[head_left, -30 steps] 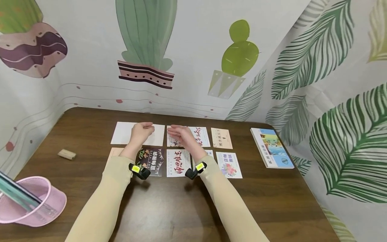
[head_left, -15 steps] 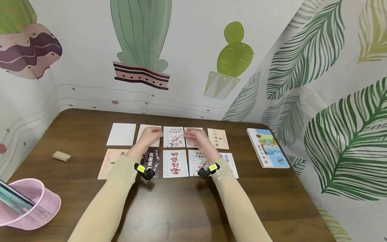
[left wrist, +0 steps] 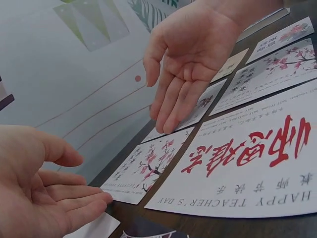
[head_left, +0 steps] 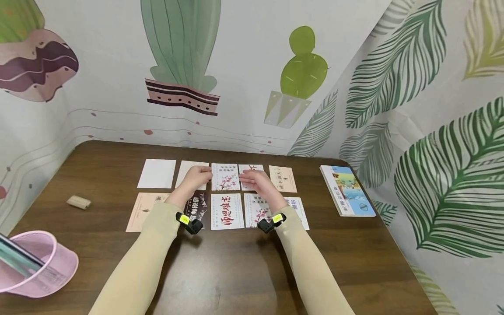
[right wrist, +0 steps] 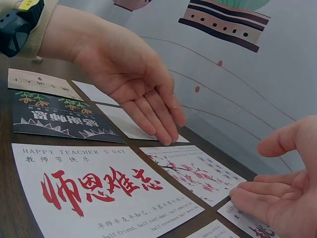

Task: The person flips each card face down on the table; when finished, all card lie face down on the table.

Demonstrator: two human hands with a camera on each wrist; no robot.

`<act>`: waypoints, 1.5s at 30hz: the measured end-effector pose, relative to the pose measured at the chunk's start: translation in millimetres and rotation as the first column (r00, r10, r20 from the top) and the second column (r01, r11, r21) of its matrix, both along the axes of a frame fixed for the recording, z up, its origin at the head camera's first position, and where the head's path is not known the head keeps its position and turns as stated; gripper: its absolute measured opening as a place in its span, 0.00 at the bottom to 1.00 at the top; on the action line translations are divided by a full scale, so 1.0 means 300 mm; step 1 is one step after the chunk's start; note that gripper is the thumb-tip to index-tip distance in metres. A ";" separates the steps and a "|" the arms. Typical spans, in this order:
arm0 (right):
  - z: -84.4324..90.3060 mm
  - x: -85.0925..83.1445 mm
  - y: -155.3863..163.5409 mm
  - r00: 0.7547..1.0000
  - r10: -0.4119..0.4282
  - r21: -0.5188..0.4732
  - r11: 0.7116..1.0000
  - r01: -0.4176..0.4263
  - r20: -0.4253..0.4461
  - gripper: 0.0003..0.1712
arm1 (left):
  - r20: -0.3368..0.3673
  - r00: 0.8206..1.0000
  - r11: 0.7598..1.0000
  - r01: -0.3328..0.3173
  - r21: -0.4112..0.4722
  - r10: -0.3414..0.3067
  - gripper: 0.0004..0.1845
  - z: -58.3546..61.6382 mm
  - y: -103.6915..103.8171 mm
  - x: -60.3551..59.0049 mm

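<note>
Head view: at mid-frame, two rows of cards lie on the table [head_left: 98,175]. The left hand [head_left: 195,176] and right hand [head_left: 255,179] flank the blossom card [head_left: 225,177] in the upper row, fingers straight and relaxed, holding nothing. That card sits squared up between its neighbours, above the red-script card [head_left: 226,211]. A book [head_left: 346,190] lies at the right, an eraser [head_left: 78,202] at the left, and a pink basket [head_left: 47,267] at the lower left.

Left wrist view: the left hand [left wrist: 44,198] at the lower left is open, fingertips just at the blossom card's [left wrist: 148,168] near corner; the right hand [left wrist: 193,54] hangs open above the card's far edge.

Right wrist view: the left hand [right wrist: 129,84] at the upper left is open, fingers pointing down at a plain card [right wrist: 126,124]; the right hand [right wrist: 282,188] at the lower right is open beside the blossom card [right wrist: 198,173].

The layout looks nearly done: ten cards are in line, and only fine straightening seems left.
</note>
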State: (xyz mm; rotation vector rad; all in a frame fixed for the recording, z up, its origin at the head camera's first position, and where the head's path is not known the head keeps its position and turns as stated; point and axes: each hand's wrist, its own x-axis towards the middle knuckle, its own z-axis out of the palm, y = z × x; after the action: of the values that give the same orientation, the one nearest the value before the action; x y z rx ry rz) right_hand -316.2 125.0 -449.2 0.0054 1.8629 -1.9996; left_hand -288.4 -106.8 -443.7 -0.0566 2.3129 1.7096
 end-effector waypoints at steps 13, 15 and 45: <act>0.000 -0.017 -0.008 1.000 0.007 0.039 0.999 -0.008 0.020 0.27 | 0.027 0.999 0.999 0.034 -0.023 -0.033 0.28 -0.001 -0.004 0.004; 0.000 -0.021 -0.007 1.000 0.002 0.034 0.999 -0.003 0.021 0.27 | 0.026 0.999 0.999 0.035 -0.027 -0.035 0.29 -0.001 -0.003 0.003; -0.030 -0.031 -0.077 0.998 -0.045 -0.014 0.999 0.046 0.050 0.34 | 0.034 0.999 0.999 0.035 -0.017 -0.034 0.29 -0.010 0.005 -0.009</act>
State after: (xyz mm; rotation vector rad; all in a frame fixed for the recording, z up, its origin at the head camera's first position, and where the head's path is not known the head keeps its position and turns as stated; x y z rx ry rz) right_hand -325.5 102.0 -458.0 0.0936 1.8323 -2.0249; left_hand -291.1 -105.4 -446.7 -0.0478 2.2919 1.6589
